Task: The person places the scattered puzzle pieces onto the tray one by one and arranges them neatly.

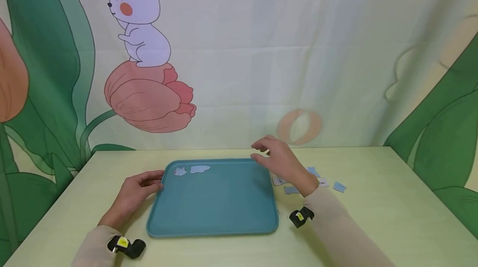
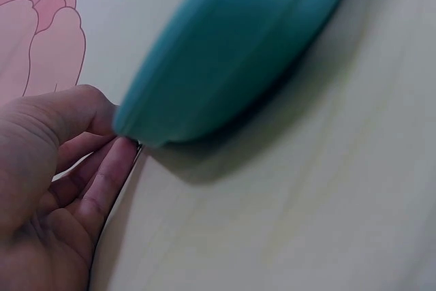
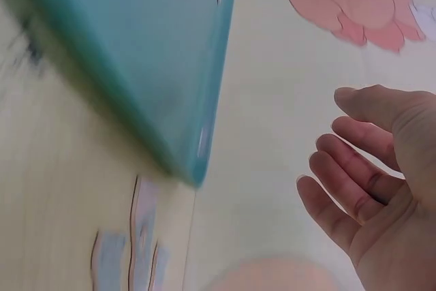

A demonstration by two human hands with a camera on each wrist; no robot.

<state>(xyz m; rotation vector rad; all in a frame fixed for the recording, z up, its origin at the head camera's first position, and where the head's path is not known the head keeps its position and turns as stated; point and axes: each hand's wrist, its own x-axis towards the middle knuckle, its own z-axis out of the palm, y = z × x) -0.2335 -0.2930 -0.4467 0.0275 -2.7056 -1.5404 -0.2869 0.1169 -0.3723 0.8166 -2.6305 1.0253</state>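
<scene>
A blue-green tray (image 1: pixel 216 200) lies on the table. My left hand (image 1: pixel 134 192) is at its left edge; in the left wrist view the thumb and fingers (image 2: pixel 112 168) pinch the rim. Two small irregular flat pieces, a pale one with red marks (image 1: pixel 180 171) and a longer whitish one (image 1: pixel 200 169), lie inside the tray at the back left. Over the tray's back right corner hovers my right hand (image 1: pixel 278 159), fingers loosely bent and apart from the thumb, holding nothing. In the right wrist view its palm (image 3: pixel 388 236) is bare.
Right of the tray several flat puzzle-like pieces lie on the table, among them a light blue one (image 1: pixel 339 187) and a grey-blue one (image 1: pixel 291 190); my right forearm partly covers the group. Behind the table (image 1: pixel 392 217) hangs a curtain (image 1: pixel 239 72) printed with a rabbit and flowers.
</scene>
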